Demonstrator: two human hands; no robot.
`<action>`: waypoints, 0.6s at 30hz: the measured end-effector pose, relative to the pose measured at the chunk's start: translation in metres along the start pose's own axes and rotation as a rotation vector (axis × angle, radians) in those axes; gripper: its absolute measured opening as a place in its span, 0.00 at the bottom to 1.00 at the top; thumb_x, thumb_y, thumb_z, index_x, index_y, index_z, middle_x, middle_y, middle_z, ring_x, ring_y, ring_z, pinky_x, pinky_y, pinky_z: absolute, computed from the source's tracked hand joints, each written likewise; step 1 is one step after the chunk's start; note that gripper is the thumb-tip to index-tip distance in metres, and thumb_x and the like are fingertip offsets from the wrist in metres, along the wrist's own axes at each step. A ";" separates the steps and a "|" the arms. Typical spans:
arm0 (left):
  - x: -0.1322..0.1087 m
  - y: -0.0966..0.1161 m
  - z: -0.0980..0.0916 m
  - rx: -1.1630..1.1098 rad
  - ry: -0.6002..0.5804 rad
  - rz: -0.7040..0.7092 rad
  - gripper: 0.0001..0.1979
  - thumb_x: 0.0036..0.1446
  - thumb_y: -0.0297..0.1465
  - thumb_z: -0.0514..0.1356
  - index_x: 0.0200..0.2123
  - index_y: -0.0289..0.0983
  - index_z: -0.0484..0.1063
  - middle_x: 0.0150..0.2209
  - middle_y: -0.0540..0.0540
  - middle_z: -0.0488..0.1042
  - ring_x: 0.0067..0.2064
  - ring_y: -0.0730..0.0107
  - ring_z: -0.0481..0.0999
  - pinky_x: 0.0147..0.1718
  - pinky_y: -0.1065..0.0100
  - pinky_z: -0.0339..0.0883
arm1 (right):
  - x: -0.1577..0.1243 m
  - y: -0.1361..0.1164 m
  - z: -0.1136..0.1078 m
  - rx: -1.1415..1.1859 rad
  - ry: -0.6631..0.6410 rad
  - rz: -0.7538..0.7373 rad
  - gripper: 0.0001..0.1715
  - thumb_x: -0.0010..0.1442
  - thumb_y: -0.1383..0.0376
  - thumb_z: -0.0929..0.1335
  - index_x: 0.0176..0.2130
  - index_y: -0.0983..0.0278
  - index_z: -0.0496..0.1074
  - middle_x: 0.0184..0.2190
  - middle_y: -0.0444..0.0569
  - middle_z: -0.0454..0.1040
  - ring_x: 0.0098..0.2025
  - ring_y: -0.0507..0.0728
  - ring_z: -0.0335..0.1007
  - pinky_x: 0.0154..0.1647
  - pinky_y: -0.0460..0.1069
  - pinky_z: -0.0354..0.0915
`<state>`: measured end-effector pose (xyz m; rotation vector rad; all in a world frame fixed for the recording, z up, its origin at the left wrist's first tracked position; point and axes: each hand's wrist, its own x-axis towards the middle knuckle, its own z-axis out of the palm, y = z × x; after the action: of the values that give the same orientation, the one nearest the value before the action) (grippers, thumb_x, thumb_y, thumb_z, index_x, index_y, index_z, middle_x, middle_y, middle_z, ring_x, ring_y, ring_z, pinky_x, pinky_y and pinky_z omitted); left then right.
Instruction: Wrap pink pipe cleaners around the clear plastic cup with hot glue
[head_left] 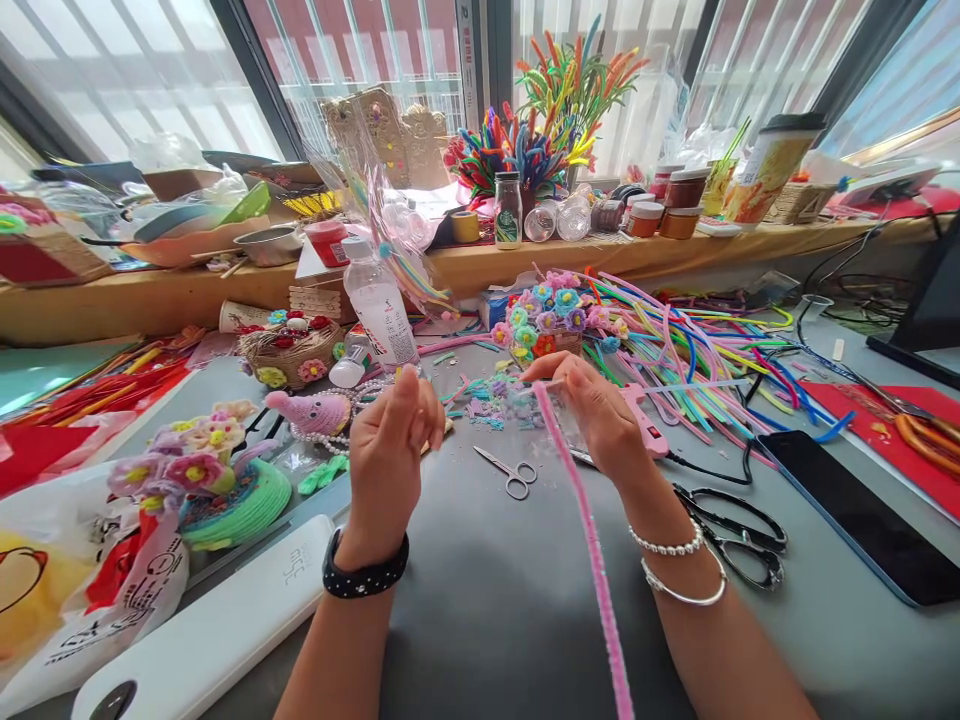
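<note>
A long pink pipe cleaner (pixel 589 520) hangs from the fingers of my right hand (pixel 600 415), running down to the bottom edge of the view. Something clear, like plastic, shows by those fingertips, but its shape is blurred. My left hand (pixel 394 450) is raised with its fingers curled in and the thumb up; whether anything is inside is hidden. Between the hands, small silver scissors (pixel 514 472) lie on the grey table (pixel 480 610). Beyond them is a scatter of pastel trimmings (pixel 491 400). Partly behind my right hand sits a pink glue gun (pixel 646 425).
At right lie black-handled scissors (pixel 739 540), a phone (pixel 862 510) and bundled pipe cleaners (pixel 697 350). A flower basket (pixel 551 320) and a tilted bottle (pixel 379 310) stand behind. On the left are a white elongated device (pixel 217 620) and a green flower-decorated piece (pixel 236 505).
</note>
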<state>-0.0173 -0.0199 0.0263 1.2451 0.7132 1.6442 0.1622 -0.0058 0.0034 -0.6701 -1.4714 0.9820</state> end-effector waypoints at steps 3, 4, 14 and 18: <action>0.002 -0.015 -0.002 0.203 0.096 -0.144 0.13 0.47 0.40 0.65 0.31 0.38 0.70 0.30 0.51 0.70 0.34 0.75 0.70 0.31 0.74 0.64 | -0.001 -0.002 0.001 -0.036 -0.056 -0.066 0.19 0.65 0.55 0.56 0.28 0.60 0.63 0.39 0.48 0.69 0.44 0.56 0.64 0.48 0.53 0.60; 0.001 -0.019 -0.001 0.206 0.030 -0.241 0.18 0.45 0.41 0.66 0.38 0.39 0.69 0.38 0.48 0.72 0.40 0.71 0.72 0.37 0.70 0.66 | -0.001 -0.003 0.001 -0.045 -0.068 -0.083 0.19 0.65 0.55 0.56 0.28 0.60 0.63 0.39 0.48 0.69 0.44 0.56 0.64 0.49 0.54 0.60; -0.012 -0.023 0.026 0.057 -0.336 -0.470 0.29 0.47 0.37 0.66 0.50 0.39 0.60 0.47 0.40 0.70 0.47 0.59 0.72 0.41 0.63 0.68 | -0.001 -0.001 0.005 -0.119 0.073 -0.095 0.14 0.64 0.56 0.57 0.33 0.59 0.64 0.43 0.49 0.68 0.50 0.55 0.63 0.53 0.54 0.61; -0.012 -0.023 0.025 0.092 -0.227 -0.403 0.33 0.43 0.41 0.67 0.50 0.39 0.59 0.44 0.42 0.71 0.41 0.62 0.74 0.35 0.66 0.68 | -0.003 -0.003 0.006 -0.019 0.008 -0.078 0.15 0.61 0.53 0.61 0.44 0.57 0.65 0.51 0.49 0.66 0.59 0.57 0.57 0.57 0.56 0.60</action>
<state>0.0142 -0.0231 0.0096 1.2336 0.8410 1.1343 0.1568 -0.0104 0.0046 -0.6255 -1.4909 0.9057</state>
